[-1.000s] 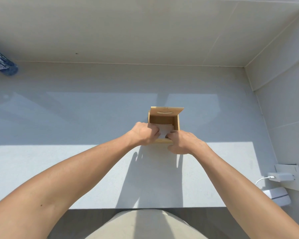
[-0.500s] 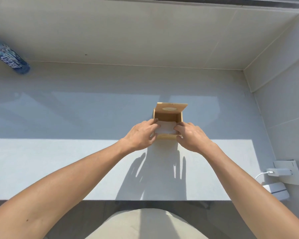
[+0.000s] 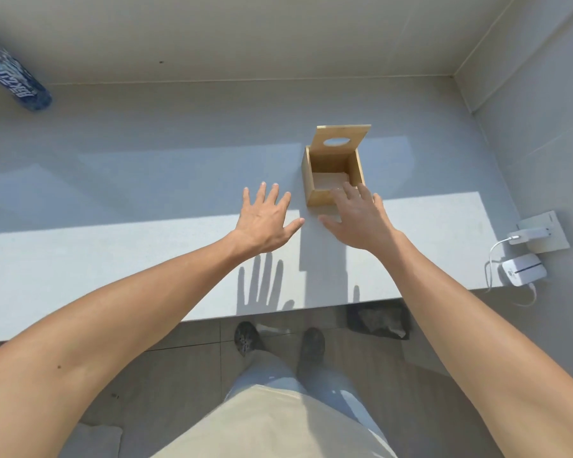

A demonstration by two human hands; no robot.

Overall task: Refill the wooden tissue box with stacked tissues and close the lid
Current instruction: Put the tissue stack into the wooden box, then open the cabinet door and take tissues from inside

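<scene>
Grey countertop [image 3: 113, 259]: the biggest thing before you; half of it lies in sun, and the wooden tissue box [image 3: 333, 175] stands on it, on the shaded side of the sun line, with the near wall just reaching the lit band.
Wooden tissue box: open at the top, near the back of the counter and right of centre; take it as your landmark.
Lid [image 3: 341, 140]: hinged up at the far edge of the box, oval slot facing you, tilted back and not yet closed.
Tissues [image 3: 329, 181]: a white stack lying low inside the box, well below the rim.
Left hand [image 3: 265, 223]: just left of the box and nearer you, fingers spread, holding nothing, apart from the box.
Right hand [image 3: 358, 219]: in front of the box, fingers spread and empty; your fingertips overlap the near rim, and you cannot tell from here whether they touch it.
Bottle [image 3: 14, 81]: blue-labelled, far left of the box by the back wall.
Charger [image 3: 523, 269]: white, with cable, far right of the box at the counter's edge.
Risk: flip the lid down fast and the light box may slide or tip back; steady a side wall first.
Risk: any tissue corner riding up could get pinched under the lid.
</scene>
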